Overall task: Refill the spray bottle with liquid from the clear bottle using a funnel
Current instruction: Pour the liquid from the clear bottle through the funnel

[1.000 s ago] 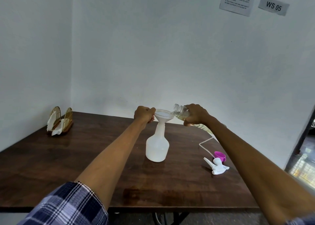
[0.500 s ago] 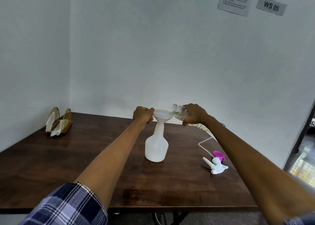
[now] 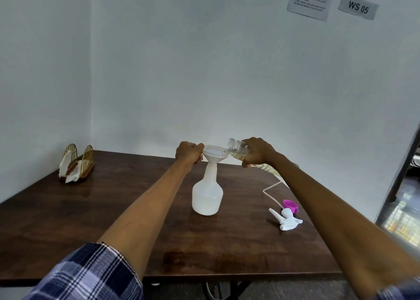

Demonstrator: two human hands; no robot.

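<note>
A white translucent spray bottle [image 3: 207, 195] stands on the dark wooden table [image 3: 113, 220] with a white funnel [image 3: 213, 152] seated in its neck. My left hand [image 3: 189, 152] grips the funnel's left rim. My right hand [image 3: 258, 151] holds the clear bottle [image 3: 236, 147] tipped to the left, its open mouth over the funnel's right edge; pale yellowish liquid lies in the bottle's lower side. The detached white spray head [image 3: 286, 219] with its thin tube lies on the table to the right.
A purple cap [image 3: 290, 205] lies beside the spray head. A gold wire napkin holder [image 3: 76, 164] stands at the table's far left corner. White walls close in behind and to the left. A doorway opens at the right edge.
The clear bottle and both hands stay at the funnel. The view has shifted slightly; nothing else has visibly moved.
</note>
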